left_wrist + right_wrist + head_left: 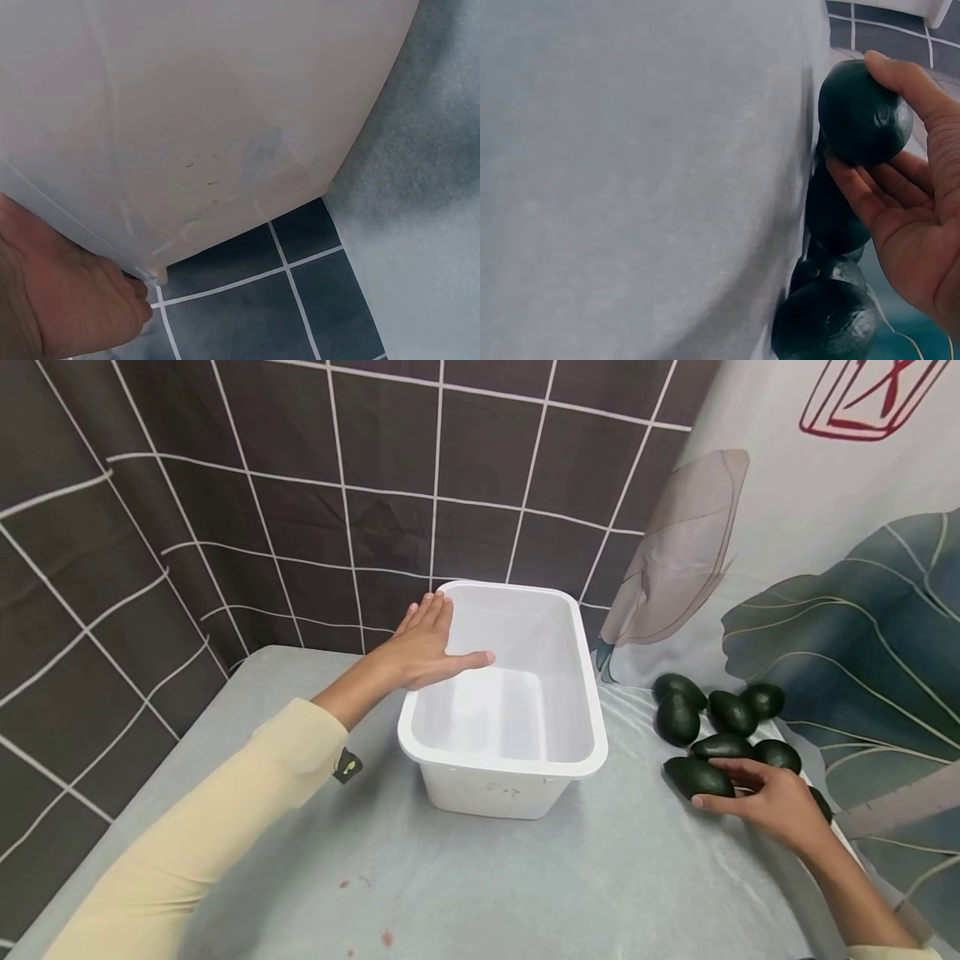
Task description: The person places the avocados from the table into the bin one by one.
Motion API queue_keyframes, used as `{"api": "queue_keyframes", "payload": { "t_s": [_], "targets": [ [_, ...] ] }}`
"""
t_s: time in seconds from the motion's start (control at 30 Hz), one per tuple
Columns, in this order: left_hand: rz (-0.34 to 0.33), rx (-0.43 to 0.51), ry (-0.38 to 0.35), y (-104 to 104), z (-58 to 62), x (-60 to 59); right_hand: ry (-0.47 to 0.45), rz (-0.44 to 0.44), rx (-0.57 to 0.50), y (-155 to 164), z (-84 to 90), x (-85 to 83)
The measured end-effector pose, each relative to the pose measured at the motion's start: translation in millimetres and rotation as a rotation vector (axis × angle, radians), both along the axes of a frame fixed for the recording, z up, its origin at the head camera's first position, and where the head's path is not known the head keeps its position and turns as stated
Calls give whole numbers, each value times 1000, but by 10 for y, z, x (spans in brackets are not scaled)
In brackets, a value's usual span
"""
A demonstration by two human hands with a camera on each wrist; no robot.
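A white plastic tub [502, 768] stands upright in the middle of the table, its inside bare. My left hand [427, 652] rests on the tub's left rim, fingers straight and thumb reaching over the opening. In the left wrist view the tub's outer wall [210, 127] fills most of the picture beside the hand [82, 300]. At the right, my right hand [772, 802] grips a dark green avocado [697, 777] between thumb and fingers. The right wrist view shows this avocado [862, 112] pinched by the hand [915, 195], with others close below it.
Several more avocados [677, 718] lie grouped along the table's right edge. The table [450, 893] has a pale grey cover with a few reddish spots. A dark tiled curtain [390, 527] hangs behind and left; a leaf-patterned one [840, 635] hangs at right. A small black tag [347, 767] lies near the left sleeve.
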State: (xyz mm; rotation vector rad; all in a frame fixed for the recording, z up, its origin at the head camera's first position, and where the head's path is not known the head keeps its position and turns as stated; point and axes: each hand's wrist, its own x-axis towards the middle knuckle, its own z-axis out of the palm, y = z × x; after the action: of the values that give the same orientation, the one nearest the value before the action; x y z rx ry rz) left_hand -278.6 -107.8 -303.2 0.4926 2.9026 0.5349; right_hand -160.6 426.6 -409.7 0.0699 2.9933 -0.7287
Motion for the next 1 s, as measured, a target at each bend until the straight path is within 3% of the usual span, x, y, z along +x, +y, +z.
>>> {"api": "queue_keyframes", "payload": {
  "t_s": [1.0],
  "targets": [
    [-36, 16, -10, -8, 10, 16, 79, 37, -95, -379, 284, -240]
  ]
}}
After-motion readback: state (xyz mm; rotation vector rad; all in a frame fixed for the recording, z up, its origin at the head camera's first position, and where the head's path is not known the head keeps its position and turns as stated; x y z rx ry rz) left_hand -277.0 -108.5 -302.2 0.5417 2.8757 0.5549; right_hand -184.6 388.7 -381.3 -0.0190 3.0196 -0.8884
